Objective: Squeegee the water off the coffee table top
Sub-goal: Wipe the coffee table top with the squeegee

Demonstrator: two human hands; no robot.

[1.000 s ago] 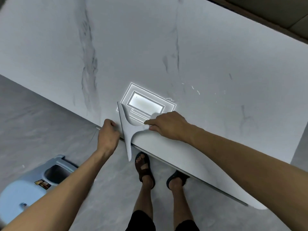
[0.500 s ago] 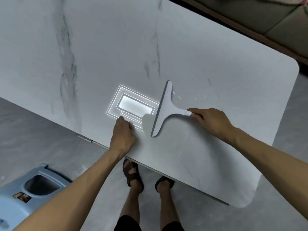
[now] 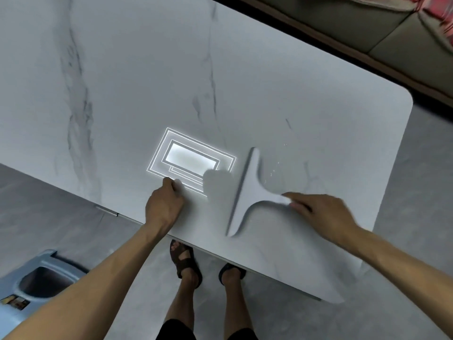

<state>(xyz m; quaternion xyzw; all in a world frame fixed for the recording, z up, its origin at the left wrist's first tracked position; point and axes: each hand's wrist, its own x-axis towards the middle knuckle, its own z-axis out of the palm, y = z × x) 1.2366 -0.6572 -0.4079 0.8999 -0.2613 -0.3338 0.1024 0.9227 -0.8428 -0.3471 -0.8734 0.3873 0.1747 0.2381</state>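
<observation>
The right hand (image 3: 321, 212) gripped the squeegee (image 3: 247, 192) by its handle, blade flat on the counter (image 3: 318, 99) near its front edge, the left hand (image 3: 163, 207) rested loosely curled and empty, and droplets (image 3: 274, 169) behind the blade suggested work remained.

Bare forearms, dark shorts (image 3: 176, 331), dark strappy sandals (image 3: 185, 260) (open-toed)

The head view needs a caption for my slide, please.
Right hand holds a grey squeegee flat on the marble coffee table; left hand braces.
</observation>
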